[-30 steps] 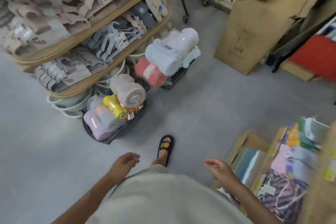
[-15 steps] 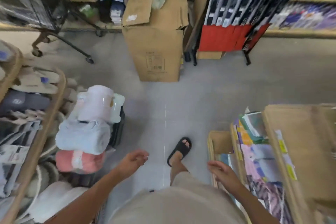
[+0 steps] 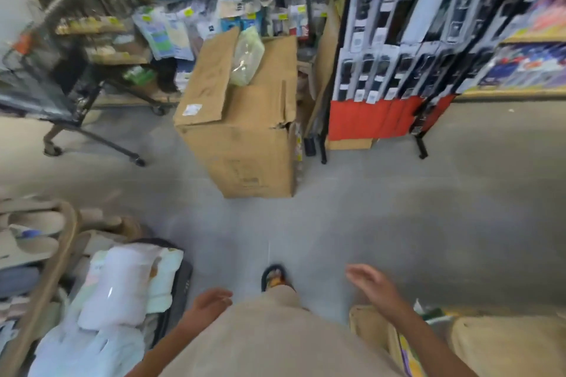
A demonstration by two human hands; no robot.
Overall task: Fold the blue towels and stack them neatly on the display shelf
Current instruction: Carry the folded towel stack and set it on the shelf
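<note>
A rolled pale blue towel [image 3: 88, 352] lies at the bottom left in a dark basket [image 3: 180, 285], under a rolled white towel [image 3: 119, 288]. My left hand [image 3: 208, 304] hangs empty beside my hip, fingers loosely curled, just right of that basket. My right hand [image 3: 372, 285] is held out in the air with relaxed fingers and holds nothing. A wooden shelf [image 3: 61, 254] with slippers curves along the left edge.
A tall cardboard box [image 3: 245, 147] stands ahead on the grey floor. A wheeled black rack [image 3: 76, 119] is at the left, a red-based display stand [image 3: 382, 119] at the right. A wooden bin [image 3: 505, 343] with packaged goods sits at the bottom right. My sandalled foot [image 3: 275, 278] steps forward.
The view has swung up and away from the towel baskets toward the cardboard box and aisle. Both hands stay empty; the right hand has lifted off the bin's edge.
</note>
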